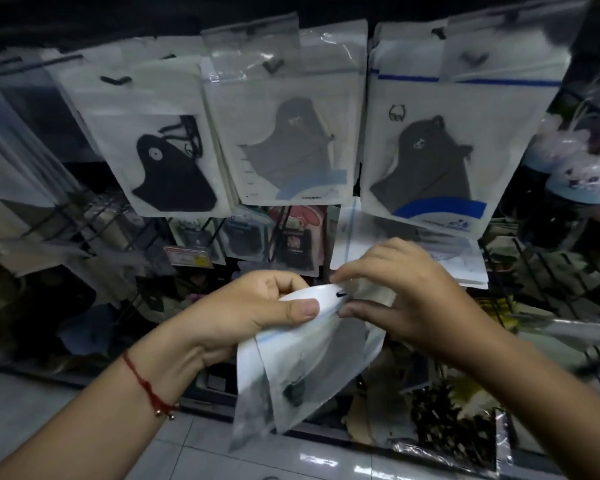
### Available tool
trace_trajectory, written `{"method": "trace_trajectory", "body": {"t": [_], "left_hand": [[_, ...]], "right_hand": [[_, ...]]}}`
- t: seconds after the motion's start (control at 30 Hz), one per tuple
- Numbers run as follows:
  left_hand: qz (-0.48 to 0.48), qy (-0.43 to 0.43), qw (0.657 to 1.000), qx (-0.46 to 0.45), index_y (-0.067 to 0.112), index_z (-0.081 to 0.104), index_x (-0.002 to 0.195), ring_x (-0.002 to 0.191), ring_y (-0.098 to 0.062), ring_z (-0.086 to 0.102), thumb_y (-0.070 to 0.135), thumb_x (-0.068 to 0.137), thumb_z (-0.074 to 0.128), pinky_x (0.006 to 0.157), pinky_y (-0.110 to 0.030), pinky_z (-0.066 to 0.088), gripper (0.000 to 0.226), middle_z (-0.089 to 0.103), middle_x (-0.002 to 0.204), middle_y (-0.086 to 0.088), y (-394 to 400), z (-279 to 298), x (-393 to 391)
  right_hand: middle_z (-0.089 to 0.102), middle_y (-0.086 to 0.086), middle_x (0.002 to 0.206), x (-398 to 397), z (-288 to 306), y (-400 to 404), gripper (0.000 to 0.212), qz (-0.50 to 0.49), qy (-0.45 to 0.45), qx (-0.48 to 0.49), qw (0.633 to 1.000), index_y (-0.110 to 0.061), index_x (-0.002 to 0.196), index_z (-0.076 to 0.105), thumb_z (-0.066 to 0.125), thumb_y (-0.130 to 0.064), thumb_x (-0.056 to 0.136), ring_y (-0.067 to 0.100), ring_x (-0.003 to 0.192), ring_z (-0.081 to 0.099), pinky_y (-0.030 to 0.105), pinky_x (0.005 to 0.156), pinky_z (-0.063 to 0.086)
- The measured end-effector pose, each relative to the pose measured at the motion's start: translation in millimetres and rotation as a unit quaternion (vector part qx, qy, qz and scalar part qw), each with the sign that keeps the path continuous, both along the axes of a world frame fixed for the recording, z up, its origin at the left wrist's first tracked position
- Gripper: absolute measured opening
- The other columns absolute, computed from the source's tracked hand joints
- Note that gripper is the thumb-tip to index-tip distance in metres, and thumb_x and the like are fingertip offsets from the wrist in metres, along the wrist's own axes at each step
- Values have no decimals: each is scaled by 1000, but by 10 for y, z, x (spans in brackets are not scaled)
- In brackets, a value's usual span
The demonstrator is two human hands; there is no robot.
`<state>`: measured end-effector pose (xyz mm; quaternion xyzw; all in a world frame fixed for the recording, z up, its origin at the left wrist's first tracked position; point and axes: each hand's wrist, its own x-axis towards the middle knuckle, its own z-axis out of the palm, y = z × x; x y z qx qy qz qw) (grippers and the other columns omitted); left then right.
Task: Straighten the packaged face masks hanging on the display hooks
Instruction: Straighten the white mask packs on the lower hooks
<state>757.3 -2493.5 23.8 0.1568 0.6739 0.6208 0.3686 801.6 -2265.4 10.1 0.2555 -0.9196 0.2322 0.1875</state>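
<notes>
While the left hand [253,306] clamps thumb over the glossy white-and-clear plastic mask packet [302,358], the right hand [402,289] pinches its top edge beside the hang slot; crinkled, it droops below the hanging packaged masks [284,140].

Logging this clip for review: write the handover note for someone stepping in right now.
Left hand: grips the top edge of a loose mask packet, thumb on top.
Right hand: fingers pinch the same packet beside its hanging slot.
The packet is off the hooks, held below the display.
Done: three front packets, black mask, grey mask and dark grey mask, hang on the upper row.
Left: hang the held packet back on a hook, then square up the rows.
</notes>
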Motion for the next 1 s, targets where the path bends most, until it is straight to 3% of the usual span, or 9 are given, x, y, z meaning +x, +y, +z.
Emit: {"method": "trace_trajectory", "body": {"t": [0.07, 0.13, 0.27, 0.43, 0.53, 0.63, 0.73, 0.87, 1.0], "left_hand": [[6, -18, 1000, 10, 22, 72, 63, 52, -6, 60, 40, 59, 90, 48, -15, 47, 26, 66, 64, 2, 12, 14, -2], [27, -47, 999, 9, 19, 73, 66, 54, -8, 62, 35, 76, 72, 50, -17, 50, 19, 67, 67, -2, 4, 22, -35], [14, -59, 998, -15, 18, 73, 73, 62, -14, 65, 29, 85, 72, 56, -22, 55, 16, 69, 75, -6, -40, 76, -160], [-40, 76, 991, -103, 19, 71, 75, 65, -13, 65, 32, 82, 80, 54, -20, 51, 17, 69, 76, -3, -118, 338, -335], [1, 196, 969, -151, 13, 70, 83, 69, -9, 65, 27, 84, 71, 60, -18, 50, 14, 71, 79, 2, -186, 541, -461], [20, 324, 929, -175, 21, 72, 87, 77, -5, 68, 28, 86, 71, 71, -25, 51, 7, 75, 85, 6, -213, 681, -525], [30, 427, 880, -205, 29, 73, 93, 90, 1, 67, 24, 91, 70, 83, -32, 54, 6, 73, 94, 16, -224, 751, -594], [21, 541, 817, -199, 36, 72, 110, 105, 7, 63, 28, 93, 67, 91, -34, 55, 19, 70, 107, 25, -306, 820, -742], [30, 699, 692, -176, 33, 68, 121, 103, 2, 65, 35, 95, 65, 81, -35, 58, 26, 70, 113, 21, -414, 858, -939]], "right_hand": [[64, -24, 96, -26, 117, 30, 32, -7, -66, -18, 998, -35, 104, 68, 68, -53, 77, 1, 93, 52, 23, 81, 40], [62, -27, 89, -59, 222, 90, 24, -32, -87, -22, 995, -36, 96, 68, 70, -51, 77, -4, 89, 53, 15, 75, 38], [63, -18, 92, -63, 293, 206, 14, -76, -62, -23, 995, -33, 90, 66, 70, -43, 81, 3, 88, 58, 28, 73, 47], [60, -12, 91, 93, 382, 268, 8, -127, 14, -12, 992, -24, 84, 67, 68, -32, 83, 10, 83, 59, 36, 70, 51], [63, -10, 84, 187, 473, 350, 7, -163, 48, -28, 985, -21, 86, 63, 66, -28, 87, 12, 78, 61, 40, 65, 52], [65, -5, 79, 243, 548, 344, 12, -158, 54, 9, 986, -23, 93, 57, 58, -34, 89, 21, 71, 60, 40, 57, 50], [63, -5, 70, 180, 611, 242, 7, -143, 88, 75, 983, -23, 97, 59, 63, -25, 91, 24, 61, 57, 34, 50, 45], [69, -5, 73, -61, 749, 94, 29, -115, 127, 100, 980, -24, 112, 70, 60, -19, 85, 26, 61, 64, 35, 56, 49], [74, -8, 96, -324, 891, -67, 20, -109, 163, 81, 977, -26, 100, 74, 63, -22, 84, 21, 88, 71, 35, 68, 54]]}}
